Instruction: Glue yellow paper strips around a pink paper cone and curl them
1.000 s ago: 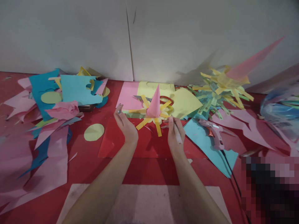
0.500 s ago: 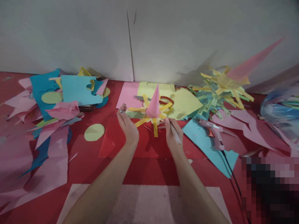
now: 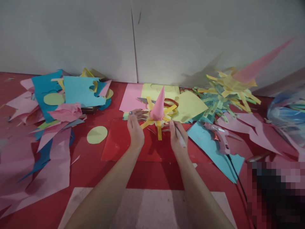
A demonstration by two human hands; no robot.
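A pink paper cone [image 3: 158,108] stands upright in the middle, with yellow paper strips [image 3: 159,131] fanning out around its base. My left hand [image 3: 136,129] is at the cone's left side, its fingers stretched towards the base and the thumb raised apart. It covers the strip on that side; whether the fingertips touch the paper I cannot make out. My right hand [image 3: 177,138] grips a white pen [image 3: 181,138], close by the strips on the right. Behind the cone lie scissors [image 3: 172,102] with red handles, partly hidden.
A pink glue gun [image 3: 221,140] with a black cord rests on blue paper [image 3: 202,140] at the right. Behind it is a larger paper piece with a long pink cone [image 3: 264,63]. Paper scraps [image 3: 56,159] pile at the left, near a pale yellow disc [image 3: 97,135].
My left hand has moved right and in against the cone's left side, now covering a yellow strip. My right hand keeps the pen in nearly the same place.
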